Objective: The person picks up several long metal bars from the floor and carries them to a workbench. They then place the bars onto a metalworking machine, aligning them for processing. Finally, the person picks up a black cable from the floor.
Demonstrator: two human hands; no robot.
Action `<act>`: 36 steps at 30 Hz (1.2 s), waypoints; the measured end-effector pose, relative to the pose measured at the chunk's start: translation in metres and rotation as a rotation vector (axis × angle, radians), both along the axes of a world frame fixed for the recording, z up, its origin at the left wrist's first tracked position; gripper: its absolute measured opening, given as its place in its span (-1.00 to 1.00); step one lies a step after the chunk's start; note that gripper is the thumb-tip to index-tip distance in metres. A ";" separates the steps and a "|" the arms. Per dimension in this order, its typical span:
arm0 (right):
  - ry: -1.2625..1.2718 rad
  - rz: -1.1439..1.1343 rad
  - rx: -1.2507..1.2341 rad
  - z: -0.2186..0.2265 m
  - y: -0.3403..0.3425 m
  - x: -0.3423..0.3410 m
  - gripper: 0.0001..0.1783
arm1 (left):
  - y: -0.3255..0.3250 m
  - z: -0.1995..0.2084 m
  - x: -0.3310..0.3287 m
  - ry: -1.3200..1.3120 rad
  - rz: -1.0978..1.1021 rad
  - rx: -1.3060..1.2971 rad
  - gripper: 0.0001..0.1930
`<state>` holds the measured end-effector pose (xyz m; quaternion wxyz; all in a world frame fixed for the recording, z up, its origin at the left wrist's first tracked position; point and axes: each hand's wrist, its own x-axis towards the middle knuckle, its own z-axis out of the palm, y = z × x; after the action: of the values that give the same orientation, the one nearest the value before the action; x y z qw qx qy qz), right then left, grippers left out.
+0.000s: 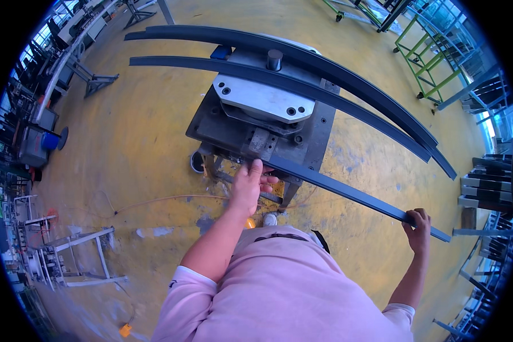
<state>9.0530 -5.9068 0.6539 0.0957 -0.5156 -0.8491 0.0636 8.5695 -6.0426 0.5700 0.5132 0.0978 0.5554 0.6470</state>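
Observation:
A long dark grey metal bar [347, 191] slants from the front of the press tool down to the right. At its inner end is my left hand [249, 185], with the thumb against the bar's edge beside a small metal block [260, 142]; the other fingers curl loosely below. My right hand [418, 228] is wrapped round the bar near its outer end. Beyond them stands a die fixture with a silver plate [262, 100] and an upright round post [274, 60]. Two longer dark bars, a far one [233, 39] and a nearer one [194, 62], lie across it.
The fixture sits on a dark metal stand [211, 128]. Beneath it hangs a small black bucket [197, 162]. An orange hose [171, 198] crosses the yellow floor. Green-framed racks [419, 62] stand at far right, stacked bars [487, 185] at right, and a metal frame [82, 253] at left.

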 end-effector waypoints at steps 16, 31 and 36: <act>-0.054 0.222 -0.093 0.009 -0.009 -0.130 -0.68 | -0.016 0.001 -0.102 0.120 0.293 0.017 -0.66; -0.123 0.089 -0.176 0.018 -0.013 -0.139 -0.65 | -0.018 -0.008 -0.112 0.144 0.206 0.006 -0.57; -0.068 0.116 -0.191 0.015 -0.014 -0.137 -0.66 | -0.015 -0.001 -0.108 0.164 0.292 -0.007 -0.58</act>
<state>8.9161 -5.9211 0.6687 0.0135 -0.4741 -0.8704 0.1319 8.4617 -6.0573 0.5694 0.3673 0.0667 0.6060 0.7025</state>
